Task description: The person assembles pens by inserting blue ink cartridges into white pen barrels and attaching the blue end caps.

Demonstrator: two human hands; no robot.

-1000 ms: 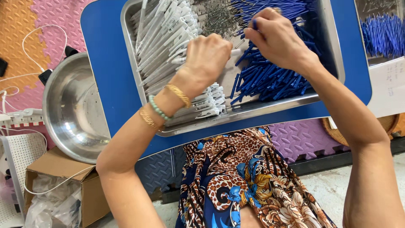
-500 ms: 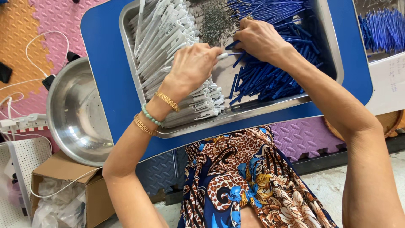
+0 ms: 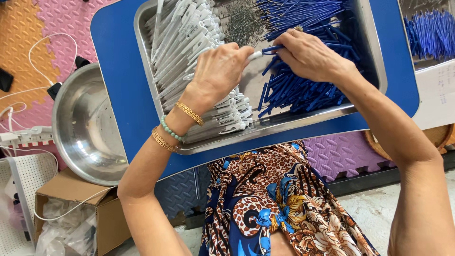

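both hands have met, left hand [image 3: 219,68] and right hand [image 3: 310,56] pinching a blue tube [image 3: 271,48].

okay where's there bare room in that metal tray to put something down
Little. A bare steel strip runs along the metal tray's near rim, below the blue tubes. The left side is packed with white tubes; both hands, left hand and right hand, fill the middle.

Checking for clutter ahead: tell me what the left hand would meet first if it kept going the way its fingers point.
The left hand points up and right; its fingertips would probably first meet the right hand, which holds the blue tube just ahead. Depth is unclear.
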